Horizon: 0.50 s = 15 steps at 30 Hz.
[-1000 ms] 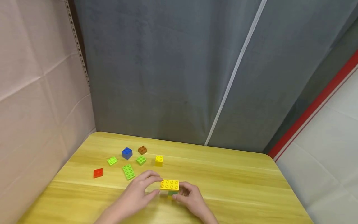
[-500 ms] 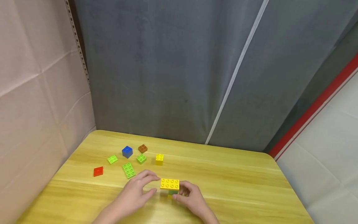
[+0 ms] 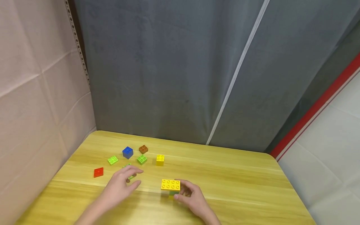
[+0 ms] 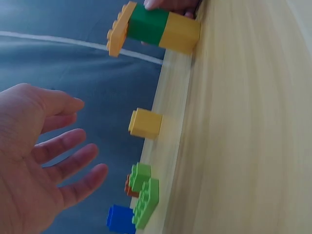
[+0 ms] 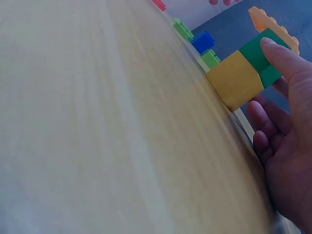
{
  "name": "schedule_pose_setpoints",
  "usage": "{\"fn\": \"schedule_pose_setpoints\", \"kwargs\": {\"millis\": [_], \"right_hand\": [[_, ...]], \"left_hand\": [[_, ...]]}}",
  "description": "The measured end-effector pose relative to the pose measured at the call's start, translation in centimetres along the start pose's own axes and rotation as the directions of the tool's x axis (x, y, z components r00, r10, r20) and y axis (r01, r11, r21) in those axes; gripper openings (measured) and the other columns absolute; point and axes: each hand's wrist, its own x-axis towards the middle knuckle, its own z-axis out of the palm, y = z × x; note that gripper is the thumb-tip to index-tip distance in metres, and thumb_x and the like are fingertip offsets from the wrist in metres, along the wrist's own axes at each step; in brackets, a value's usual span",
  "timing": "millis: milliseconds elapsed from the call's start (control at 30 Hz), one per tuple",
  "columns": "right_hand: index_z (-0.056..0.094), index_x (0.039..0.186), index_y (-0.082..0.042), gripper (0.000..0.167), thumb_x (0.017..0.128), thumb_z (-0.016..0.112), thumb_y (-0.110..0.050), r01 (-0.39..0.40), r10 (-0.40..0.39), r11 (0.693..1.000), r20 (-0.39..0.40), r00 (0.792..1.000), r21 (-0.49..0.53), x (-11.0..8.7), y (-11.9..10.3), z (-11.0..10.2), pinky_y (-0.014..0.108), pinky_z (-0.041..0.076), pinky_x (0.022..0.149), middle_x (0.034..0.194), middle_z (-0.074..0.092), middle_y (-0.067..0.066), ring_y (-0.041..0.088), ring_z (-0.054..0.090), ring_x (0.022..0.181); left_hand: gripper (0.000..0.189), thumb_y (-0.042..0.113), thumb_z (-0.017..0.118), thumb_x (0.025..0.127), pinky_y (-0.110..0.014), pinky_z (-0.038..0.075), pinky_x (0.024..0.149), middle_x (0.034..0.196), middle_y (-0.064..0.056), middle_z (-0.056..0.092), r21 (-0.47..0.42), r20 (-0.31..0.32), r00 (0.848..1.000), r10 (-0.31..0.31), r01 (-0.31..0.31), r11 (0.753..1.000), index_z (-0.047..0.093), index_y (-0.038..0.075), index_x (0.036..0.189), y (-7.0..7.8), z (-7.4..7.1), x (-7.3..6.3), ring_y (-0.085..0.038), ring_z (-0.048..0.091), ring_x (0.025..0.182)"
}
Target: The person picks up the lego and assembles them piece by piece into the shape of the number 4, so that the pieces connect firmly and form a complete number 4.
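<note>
1. First, head view, lower middle of frame: one stack of building bricks (image 3: 172, 187), upright on the wooden table (image 3: 230, 181). I log the right hand (image 3: 194, 200) as clamped round its right side.
2. Head view, left of that: left hand (image 3: 119, 186), thumb and fingers well apart, nothing in its grasp that I can see.
3. Head view, left half of the table: loose pieces, namely blue block (image 3: 127, 152), brown brick (image 3: 143, 149), red piece (image 3: 98, 172), loose yellow block (image 3: 160, 160).
4. Left wrist view, top of frame, picture turned sideways: the stack's three parts, namely yellow plate (image 4: 121, 30), green block (image 4: 148, 24), lower yellow block (image 4: 180, 33), its base touching the table. The plate overhangs on one side. Long light-green brick (image 4: 147, 204) at bottom centre, apart from the left hand.
5. Handling, from this view: I judge it light, rigid plastic, not easily crushed; smooth faces, mildly slippery; joints likely the weak points.
6. Right wrist view, upper right: thumb lies on the green block, other fingers partly hidden behind. I rate this mid-height hold sound. The overhang I would mark unsuitable for gripping: pressure there could lever the plate loose.
</note>
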Motion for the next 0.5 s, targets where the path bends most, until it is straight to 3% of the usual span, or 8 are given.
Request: {"fn": "schedule_pose_setpoints", "kwargs": {"millis": [233,400,500], "right_hand": [[0.069,0.13,-0.008,0.041,0.091,0.078,-0.02,0.021,-0.021,1.0,-0.008,1.0,0.002,-0.2,0.1,-0.1,0.025,0.046,0.076,0.093,0.065,0.004,0.015,0.056,0.085],[0.071,0.127,-0.009,0.039,0.091,0.078,-0.02,0.029,-0.029,1.0,-0.013,0.999,0.005,-0.2,0.2,-0.1,0.025,0.047,0.076,0.093,0.066,0.004,0.015,0.056,0.085],[0.071,0.127,-0.009,0.038,0.09,0.079,-0.019,0.031,-0.03,0.999,-0.014,0.999,0.022,-0.2,0.3,-0.1,0.024,0.047,0.077,0.095,0.066,0.005,0.015,0.056,0.085]], "left_hand": [[0.035,-0.005,0.082,0.079,-0.024,0.053,0.063,0.106,-0.003,0.07,0.01,-0.059,0.998,-0.005,0.005,1.0,0.076,0.006,0.111,-2.7,-0.8,0.4,-0.024,0.065,0.09],[0.035,-0.006,0.081,0.079,-0.024,0.049,0.057,0.106,-0.008,0.069,0.013,-0.037,0.999,-0.016,0.016,1.0,0.074,0.002,0.113,-4.5,-1.0,0.9,-0.025,0.062,0.086],[0.035,-0.003,0.081,0.081,-0.036,0.056,0.073,0.112,-0.009,0.069,0.055,-0.011,1.0,-0.02,0.021,0.998,0.074,0.002,0.114,-5.3,-1.1,1.3,-0.029,0.065,0.094]]}}
